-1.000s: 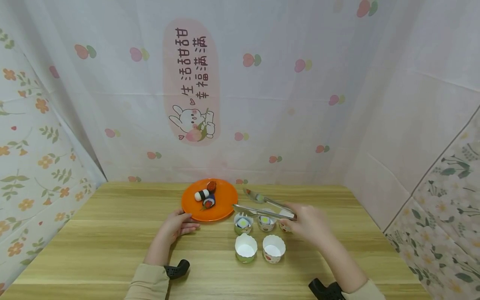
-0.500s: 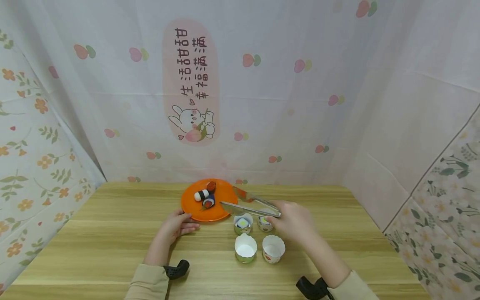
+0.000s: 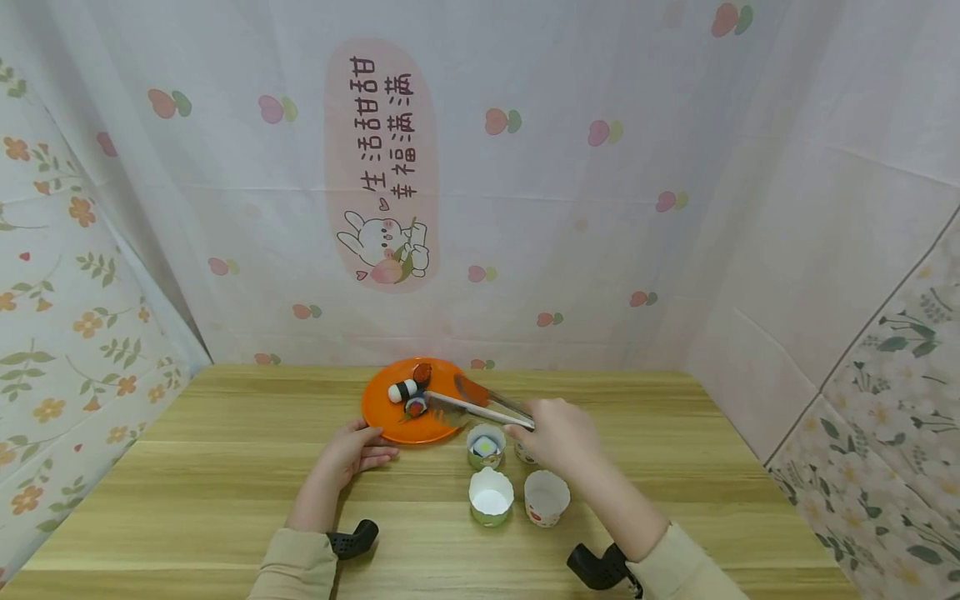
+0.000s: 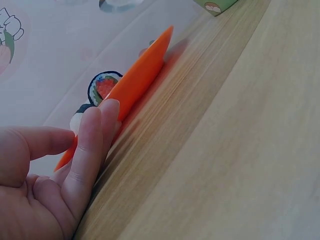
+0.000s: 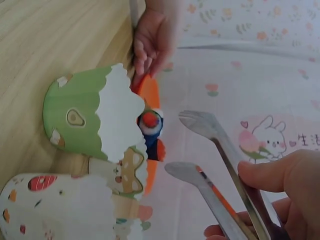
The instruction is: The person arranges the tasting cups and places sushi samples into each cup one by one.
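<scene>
My left hand [image 3: 348, 450] pinches the near left rim of an orange plate [image 3: 386, 417], thumb above and fingers below, as the left wrist view shows. On the plate lie a dark-wrapped sushi roll [image 3: 416, 407], a white piece with a black band [image 3: 402, 390] and a red-topped piece [image 3: 422, 372]. My right hand [image 3: 558, 433] grips metal tongs [image 3: 487, 412], their arms spread and nothing between the tips [image 5: 182, 171]. In the head view the tongs reach over the plate's right side, one tip overlapping the sushi roll's edge.
Right of the plate, a green paper cup [image 3: 486, 454] holds a piece with a yellow-green centre. Another cup [image 3: 525, 453] is partly hidden by my right hand. Nearer stand a green cup [image 3: 492, 504] and a patterned cup [image 3: 547, 504], both with white insides. A printed curtain [image 3: 480, 208] hangs behind the table.
My right hand has moved left with the spread tongs, from above the back row of cups to over the plate. The left hand and the plate have stayed put.
</scene>
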Demonstrator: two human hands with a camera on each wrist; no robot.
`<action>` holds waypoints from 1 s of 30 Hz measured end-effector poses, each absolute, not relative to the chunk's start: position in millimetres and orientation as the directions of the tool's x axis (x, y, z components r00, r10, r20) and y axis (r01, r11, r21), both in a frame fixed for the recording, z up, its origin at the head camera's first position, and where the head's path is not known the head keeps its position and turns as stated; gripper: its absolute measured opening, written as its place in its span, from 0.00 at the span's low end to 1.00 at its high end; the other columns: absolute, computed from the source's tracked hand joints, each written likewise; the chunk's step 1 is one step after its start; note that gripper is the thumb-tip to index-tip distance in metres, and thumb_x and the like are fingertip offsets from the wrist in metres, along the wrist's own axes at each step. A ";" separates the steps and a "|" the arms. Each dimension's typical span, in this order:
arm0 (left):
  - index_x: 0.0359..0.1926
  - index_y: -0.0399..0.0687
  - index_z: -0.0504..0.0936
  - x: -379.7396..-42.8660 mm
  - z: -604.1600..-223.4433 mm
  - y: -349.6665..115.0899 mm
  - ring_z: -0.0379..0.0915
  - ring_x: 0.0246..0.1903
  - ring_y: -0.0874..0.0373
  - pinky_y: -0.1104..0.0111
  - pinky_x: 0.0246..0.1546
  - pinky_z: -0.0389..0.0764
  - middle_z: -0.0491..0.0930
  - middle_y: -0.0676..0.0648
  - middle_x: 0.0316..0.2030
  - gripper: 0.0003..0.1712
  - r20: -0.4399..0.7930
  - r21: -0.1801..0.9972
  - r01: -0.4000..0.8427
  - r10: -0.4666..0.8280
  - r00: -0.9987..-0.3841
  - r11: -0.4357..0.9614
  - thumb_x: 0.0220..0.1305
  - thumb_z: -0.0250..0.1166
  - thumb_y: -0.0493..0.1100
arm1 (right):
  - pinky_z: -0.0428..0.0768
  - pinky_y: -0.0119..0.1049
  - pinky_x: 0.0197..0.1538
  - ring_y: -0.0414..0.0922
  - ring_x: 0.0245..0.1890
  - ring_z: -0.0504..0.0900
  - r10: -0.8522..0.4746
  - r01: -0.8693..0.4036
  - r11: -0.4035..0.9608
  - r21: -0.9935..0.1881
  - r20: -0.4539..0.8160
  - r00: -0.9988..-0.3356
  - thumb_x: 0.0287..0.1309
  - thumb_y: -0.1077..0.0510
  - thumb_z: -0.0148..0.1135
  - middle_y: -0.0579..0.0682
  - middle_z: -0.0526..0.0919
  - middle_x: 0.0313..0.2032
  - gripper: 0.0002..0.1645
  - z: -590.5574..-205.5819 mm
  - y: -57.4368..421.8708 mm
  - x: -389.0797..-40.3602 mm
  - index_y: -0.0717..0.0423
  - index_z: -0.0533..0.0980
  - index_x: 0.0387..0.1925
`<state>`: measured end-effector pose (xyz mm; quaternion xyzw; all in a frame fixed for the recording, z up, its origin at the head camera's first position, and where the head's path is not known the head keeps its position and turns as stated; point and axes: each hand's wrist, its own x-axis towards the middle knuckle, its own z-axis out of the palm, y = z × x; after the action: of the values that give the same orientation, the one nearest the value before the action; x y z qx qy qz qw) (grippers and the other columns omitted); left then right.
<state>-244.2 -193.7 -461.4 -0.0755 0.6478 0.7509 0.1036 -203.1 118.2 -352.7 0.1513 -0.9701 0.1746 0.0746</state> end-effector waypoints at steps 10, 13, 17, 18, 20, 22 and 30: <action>0.64 0.25 0.54 -244.3 -462.6 -193.6 0.83 0.29 0.52 0.65 0.32 0.84 0.81 0.39 0.31 0.23 -0.249 0.958 -0.253 0.052 -0.967 -0.132 0.74 0.46 0.35 | 0.67 0.33 0.17 0.43 0.16 0.69 -0.252 -0.286 0.907 -0.310 0.147 -0.957 0.57 0.45 0.67 0.45 0.73 0.20 0.17 -354.6 96.1 -206.0 0.56 0.78 0.31; 0.63 0.25 0.55 -245.0 -463.3 -194.1 0.83 0.29 0.52 0.65 0.32 0.84 0.81 0.39 0.31 0.23 -0.246 0.959 -0.251 0.055 -0.968 -0.130 0.74 0.46 0.35 | 0.67 0.32 0.15 0.43 0.15 0.69 -0.245 -0.273 0.909 -0.313 0.126 -0.961 0.58 0.45 0.66 0.46 0.72 0.19 0.19 -354.6 90.2 -206.7 0.57 0.77 0.28; 0.62 0.26 0.55 -245.9 -463.8 -195.3 0.83 0.29 0.53 0.65 0.32 0.84 0.81 0.40 0.31 0.22 -0.247 0.959 -0.252 0.059 -0.967 -0.132 0.74 0.46 0.35 | 0.66 0.32 0.14 0.43 0.14 0.69 -0.240 -0.260 0.910 -0.323 0.100 -0.966 0.58 0.45 0.65 0.47 0.71 0.18 0.20 -353.9 82.6 -208.0 0.58 0.76 0.27; 0.62 0.26 0.55 -246.1 -463.9 -195.6 0.83 0.29 0.53 0.65 0.31 0.84 0.81 0.40 0.31 0.22 -0.247 0.958 -0.253 0.060 -0.967 -0.133 0.74 0.46 0.35 | 0.66 0.32 0.14 0.43 0.14 0.69 -0.238 -0.256 0.909 -0.329 0.095 -0.967 0.58 0.45 0.65 0.47 0.71 0.18 0.20 -354.1 80.7 -208.6 0.58 0.76 0.27; 0.62 0.26 0.55 -246.2 -464.0 -196.0 0.83 0.29 0.53 0.65 0.31 0.84 0.80 0.40 0.31 0.22 -0.247 0.958 -0.253 0.060 -0.967 -0.134 0.74 0.46 0.35 | 0.64 0.31 0.14 0.42 0.13 0.67 -0.234 -0.249 0.907 -0.339 0.085 -0.969 0.59 0.45 0.65 0.47 0.70 0.16 0.20 -353.8 77.1 -209.2 0.57 0.75 0.24; 0.62 0.26 0.55 -246.2 -463.9 -195.9 0.83 0.29 0.53 0.65 0.31 0.84 0.80 0.39 0.31 0.22 -0.246 0.959 -0.252 0.059 -0.968 -0.133 0.74 0.46 0.35 | 0.62 0.30 0.13 0.42 0.12 0.66 -0.226 -0.238 0.909 -0.343 0.073 -0.971 0.59 0.45 0.65 0.47 0.68 0.14 0.21 -353.8 73.9 -209.5 0.56 0.74 0.21; 0.62 0.26 0.56 -246.8 -463.7 -193.8 0.83 0.29 0.52 0.65 0.31 0.84 0.81 0.39 0.31 0.21 -0.251 0.959 -0.254 0.037 -0.967 -0.124 0.74 0.46 0.35 | 0.59 0.30 0.14 0.40 0.10 0.61 -0.216 -0.216 0.897 -0.385 0.044 -0.975 0.59 0.46 0.64 0.45 0.62 0.12 0.23 -355.4 65.1 -212.6 0.55 0.71 0.16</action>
<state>-246.8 -193.8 -463.7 -0.0828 0.6547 0.7450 0.0973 -212.6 65.1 -355.4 0.1108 -0.9740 0.1979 0.0003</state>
